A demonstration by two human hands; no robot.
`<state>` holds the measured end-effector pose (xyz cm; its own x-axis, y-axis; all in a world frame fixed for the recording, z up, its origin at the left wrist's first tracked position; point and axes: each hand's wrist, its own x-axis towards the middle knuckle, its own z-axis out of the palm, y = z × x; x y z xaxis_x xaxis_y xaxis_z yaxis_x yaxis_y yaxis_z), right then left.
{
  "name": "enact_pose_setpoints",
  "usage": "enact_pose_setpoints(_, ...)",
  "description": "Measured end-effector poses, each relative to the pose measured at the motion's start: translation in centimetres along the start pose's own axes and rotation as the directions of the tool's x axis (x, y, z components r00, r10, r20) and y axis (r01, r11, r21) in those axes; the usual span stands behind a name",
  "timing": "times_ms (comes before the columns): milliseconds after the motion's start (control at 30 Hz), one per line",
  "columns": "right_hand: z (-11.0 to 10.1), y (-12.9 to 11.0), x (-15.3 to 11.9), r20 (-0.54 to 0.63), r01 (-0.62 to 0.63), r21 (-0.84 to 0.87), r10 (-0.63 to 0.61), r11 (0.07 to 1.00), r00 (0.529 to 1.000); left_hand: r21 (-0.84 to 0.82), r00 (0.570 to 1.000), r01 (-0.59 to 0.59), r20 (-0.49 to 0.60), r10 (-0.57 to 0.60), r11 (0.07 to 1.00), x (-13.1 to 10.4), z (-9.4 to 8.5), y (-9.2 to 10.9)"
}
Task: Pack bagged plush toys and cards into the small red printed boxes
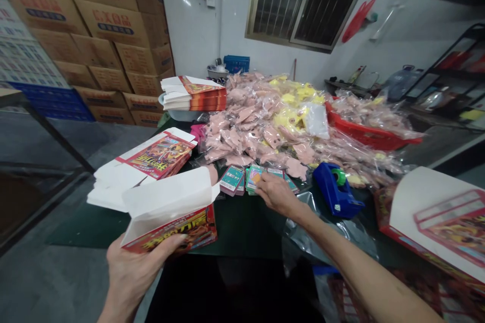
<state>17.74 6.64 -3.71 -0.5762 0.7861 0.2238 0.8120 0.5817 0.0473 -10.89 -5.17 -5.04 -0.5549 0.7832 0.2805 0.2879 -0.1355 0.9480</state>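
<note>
My left hand [142, 262] grips a red printed cardboard box [174, 232], its white top flap [170, 194] standing up and its inside partly showing. Over the small stacks of cards at the table's middle, my right hand [278, 192] has its fingers pressed together on a colourful card [255, 177]. Just left of it lies a teal-topped card stack [232, 180]. Behind the held box rests a pile of flattened printed boxes [159, 156]. Whether the card is lifted off its stack, I cannot tell.
A heap of plastic-wrapped pink and yellow pieces [257, 121] covers the back of the table. A blue tape dispenser [337, 192] stands right of the cards. Beyond are a red basket [359, 133] and more folded boxes [193, 93]. An open printed carton [435, 227] sits at right.
</note>
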Motion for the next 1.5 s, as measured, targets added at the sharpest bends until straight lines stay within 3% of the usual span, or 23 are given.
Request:
enact_pose_setpoints(233,2.0,-1.6,-0.8,-0.142,-0.023,-0.097,0.009,0.995,0.99,-0.009,0.997,-0.027,-0.072,0.026,1.0,-0.2,-0.4,-0.3)
enact_pose_setpoints(467,2.6,-1.7,-1.3,-0.246,-0.025,-0.044,0.013,0.999,0.969,-0.019,0.989,-0.021,-0.147,0.018,1.0,-0.4,-0.2,-0.1)
enact_pose_setpoints(700,0.8,0.0,-0.6,-0.145,0.061,0.019,-0.057,0.998,0.988,-0.108,0.997,-0.061,-0.058,0.055,0.992,0.0,-0.4,-0.4)
enact_pose_setpoints(833,-1.0,0.7,-0.1,-0.192,-0.017,-0.069,0.004,0.997,0.981,-0.109,0.997,-0.043,-0.069,0.035,0.993,0.1,-0.5,-0.6)
enact_pose_setpoints(933,-2.7,0.2,1.2,-0.223,-0.028,-0.136,-0.003,0.99,0.975,-0.099,0.996,-0.031,-0.084,0.022,0.995,0.0,-0.4,-0.5)
enact_pose_setpoints(1067,-3.9,-2.3,3.5,-0.181,0.094,-0.164,-0.124,0.982,0.976,-0.105,0.995,-0.007,-0.101,-0.003,0.994,-0.1,-0.3,0.0)
enact_pose_setpoints(1233,-2.4,-5.0,5.0,-0.095,0.193,-0.108,-0.204,0.975,0.974,-0.106,0.994,-0.005,-0.106,-0.006,0.994,-0.1,-0.5,0.2)
enact_pose_setpoints(1500,0.0,-3.3,6.2,-0.002,0.124,0.021,-0.124,0.992,0.992,-0.105,0.996,0.015,-0.081,-0.023,0.994,0.1,-0.7,-0.2)
